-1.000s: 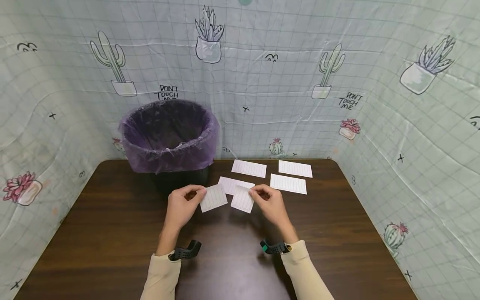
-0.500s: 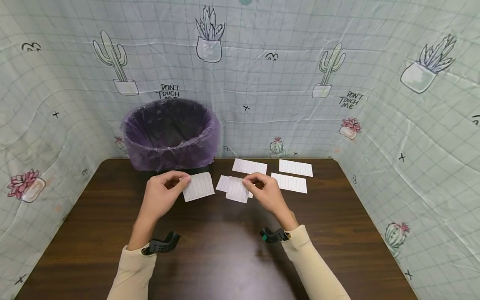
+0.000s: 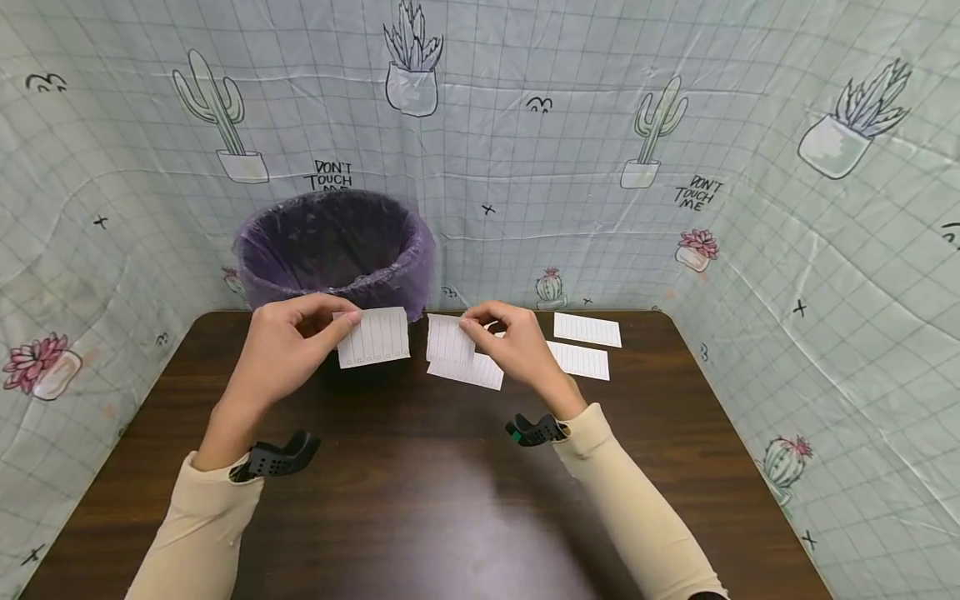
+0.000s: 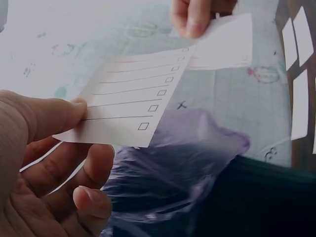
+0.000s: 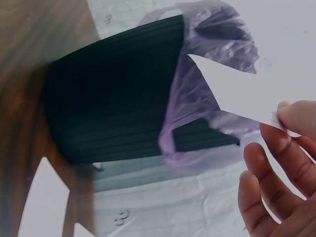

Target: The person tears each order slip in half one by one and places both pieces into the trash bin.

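Observation:
My left hand (image 3: 281, 354) pinches a short piece of lined paper (image 3: 373, 337) between thumb and forefinger. Ruled lines and a row of small checkboxes show on that piece (image 4: 133, 94) in the left wrist view. A similar paper piece (image 3: 450, 337) is pinched in my right hand (image 3: 517, 346). The two pieces are apart in the air, the left one in front of the bin's near rim. The black bin (image 5: 113, 94) has a purple plastic liner (image 3: 408, 275) folded over its rim. In the right wrist view, the right piece (image 5: 229, 89) overlaps the liner.
Behind the right piece, a lined paper slip (image 3: 483, 375) lies on the brown table (image 3: 420, 500). Two more slips, one (image 3: 587, 329) behind the other (image 3: 581, 360), lie farther right. A cactus-print cloth (image 3: 487, 150) stands behind and beside the table.
Both hands have moved forward, up and leftward with their paper pieces, the left hand farther, toward the bin. The slips stay on the table; my right hand now covers part of them.

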Action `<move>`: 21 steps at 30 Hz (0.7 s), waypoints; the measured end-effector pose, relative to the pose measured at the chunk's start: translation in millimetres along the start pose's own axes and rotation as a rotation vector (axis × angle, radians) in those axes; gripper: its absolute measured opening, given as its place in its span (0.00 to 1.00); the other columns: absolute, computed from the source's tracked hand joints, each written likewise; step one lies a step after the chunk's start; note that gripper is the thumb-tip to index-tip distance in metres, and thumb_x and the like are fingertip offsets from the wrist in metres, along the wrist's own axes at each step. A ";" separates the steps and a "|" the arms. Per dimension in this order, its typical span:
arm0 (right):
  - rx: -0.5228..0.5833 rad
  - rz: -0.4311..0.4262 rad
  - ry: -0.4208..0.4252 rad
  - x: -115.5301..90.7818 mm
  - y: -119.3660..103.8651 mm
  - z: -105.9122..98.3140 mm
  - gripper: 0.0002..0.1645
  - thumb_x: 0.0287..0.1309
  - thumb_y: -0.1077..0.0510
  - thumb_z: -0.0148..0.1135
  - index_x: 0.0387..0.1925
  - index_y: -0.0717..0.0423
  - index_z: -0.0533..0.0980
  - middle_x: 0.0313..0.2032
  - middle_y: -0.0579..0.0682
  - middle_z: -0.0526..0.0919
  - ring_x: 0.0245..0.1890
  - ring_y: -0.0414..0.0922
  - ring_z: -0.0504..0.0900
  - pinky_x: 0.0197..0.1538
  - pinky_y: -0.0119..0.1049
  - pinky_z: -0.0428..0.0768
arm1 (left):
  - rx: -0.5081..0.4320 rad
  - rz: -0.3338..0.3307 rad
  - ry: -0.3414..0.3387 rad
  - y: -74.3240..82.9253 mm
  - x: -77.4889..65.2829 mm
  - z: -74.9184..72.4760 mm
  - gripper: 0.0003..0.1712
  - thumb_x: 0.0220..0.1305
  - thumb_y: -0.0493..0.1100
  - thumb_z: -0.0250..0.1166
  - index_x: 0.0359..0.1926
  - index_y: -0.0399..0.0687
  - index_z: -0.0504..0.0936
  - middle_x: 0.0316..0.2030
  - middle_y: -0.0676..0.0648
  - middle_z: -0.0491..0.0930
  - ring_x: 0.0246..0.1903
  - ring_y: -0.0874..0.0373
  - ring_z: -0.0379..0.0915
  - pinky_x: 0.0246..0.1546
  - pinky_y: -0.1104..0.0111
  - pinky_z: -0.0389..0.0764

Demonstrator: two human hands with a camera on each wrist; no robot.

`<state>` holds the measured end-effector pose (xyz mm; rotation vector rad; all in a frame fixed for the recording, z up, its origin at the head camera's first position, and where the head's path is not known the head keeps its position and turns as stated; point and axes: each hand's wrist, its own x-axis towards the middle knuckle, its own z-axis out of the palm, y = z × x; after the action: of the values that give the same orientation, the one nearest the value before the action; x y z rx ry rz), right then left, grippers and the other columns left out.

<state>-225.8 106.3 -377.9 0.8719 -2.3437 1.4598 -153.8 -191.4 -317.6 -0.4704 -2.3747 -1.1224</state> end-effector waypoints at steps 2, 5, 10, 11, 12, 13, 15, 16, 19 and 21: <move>-0.006 -0.019 -0.004 8.6 -5.5 -0.1 0.07 0.69 0.59 0.66 0.41 0.58 0.86 0.38 0.52 0.90 0.34 0.42 0.85 0.44 0.40 0.85 | 0.023 0.027 0.007 2.5 5.3 -5.0 0.03 0.66 0.39 0.72 0.39 0.48 0.91 0.23 0.50 0.82 0.20 0.63 0.66 0.23 0.75 0.65; -0.006 -0.049 -0.013 21.2 -13.6 0.4 0.07 0.69 0.59 0.66 0.41 0.58 0.86 0.38 0.52 0.90 0.35 0.42 0.85 0.45 0.40 0.85 | 0.039 0.060 0.017 5.1 12.3 -11.6 0.03 0.66 0.40 0.72 0.39 0.49 0.91 0.21 0.51 0.82 0.19 0.62 0.66 0.22 0.76 0.65; -0.003 -0.069 -0.025 37.4 -25.6 1.9 0.07 0.69 0.57 0.66 0.41 0.57 0.86 0.39 0.51 0.90 0.36 0.42 0.85 0.45 0.37 0.85 | 0.067 0.085 0.014 7.2 17.6 -19.0 0.02 0.66 0.40 0.72 0.39 0.49 0.91 0.20 0.51 0.81 0.17 0.63 0.67 0.21 0.76 0.66; 0.000 -0.064 -0.025 39.9 -27.5 2.2 0.08 0.69 0.57 0.66 0.41 0.56 0.86 0.39 0.50 0.90 0.37 0.42 0.85 0.45 0.36 0.84 | 0.075 0.091 0.015 7.5 18.2 -19.8 0.02 0.65 0.40 0.72 0.39 0.49 0.91 0.20 0.51 0.81 0.17 0.63 0.68 0.21 0.76 0.66; 0.007 -0.057 -0.024 42.3 -29.3 2.4 0.08 0.69 0.57 0.65 0.42 0.56 0.86 0.39 0.50 0.90 0.37 0.42 0.85 0.45 0.36 0.84 | 0.086 0.099 0.019 7.9 19.1 -20.7 0.02 0.65 0.39 0.72 0.38 0.49 0.91 0.20 0.51 0.81 0.17 0.63 0.68 0.21 0.76 0.66; 0.015 -0.053 -0.022 44.8 -30.7 2.6 0.08 0.69 0.57 0.65 0.42 0.56 0.86 0.39 0.50 0.90 0.37 0.42 0.85 0.46 0.37 0.84 | 0.097 0.110 0.024 8.4 20.1 -21.5 0.02 0.65 0.39 0.72 0.38 0.48 0.90 0.20 0.51 0.81 0.17 0.63 0.68 0.21 0.76 0.67; 0.027 -0.053 -0.010 49.9 -33.4 2.7 0.08 0.70 0.57 0.65 0.42 0.57 0.86 0.38 0.51 0.90 0.37 0.42 0.85 0.47 0.37 0.84 | 0.117 0.139 0.039 10.3 22.9 -23.0 0.02 0.64 0.38 0.73 0.38 0.48 0.91 0.20 0.51 0.81 0.17 0.64 0.69 0.21 0.77 0.67; 0.031 -0.057 -0.003 52.8 -34.3 2.7 0.08 0.70 0.58 0.65 0.42 0.58 0.86 0.38 0.51 0.90 0.37 0.42 0.85 0.47 0.38 0.84 | 0.126 0.154 0.048 11.6 24.4 -24.0 0.02 0.64 0.37 0.73 0.38 0.47 0.91 0.21 0.50 0.82 0.17 0.65 0.70 0.22 0.78 0.68; 0.039 -0.075 0.018 60.7 -36.9 2.4 0.08 0.69 0.59 0.65 0.42 0.59 0.85 0.37 0.53 0.90 0.36 0.43 0.84 0.46 0.37 0.84 | 0.137 0.191 0.071 16.0 28.3 -27.7 0.03 0.63 0.36 0.73 0.37 0.46 0.91 0.23 0.49 0.84 0.18 0.68 0.71 0.23 0.81 0.69; 0.048 -0.085 0.032 65.8 -38.9 2.0 0.08 0.69 0.59 0.65 0.42 0.60 0.86 0.37 0.54 0.89 0.35 0.43 0.84 0.45 0.37 0.84 | 0.132 0.206 0.088 19.1 30.2 -30.7 0.03 0.62 0.36 0.74 0.37 0.46 0.91 0.24 0.49 0.86 0.18 0.70 0.71 0.24 0.82 0.70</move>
<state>-254.2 68.5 -317.8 0.9417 -2.2292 1.4896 -161.5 -200.9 -272.1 -0.5918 -2.2481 -0.8709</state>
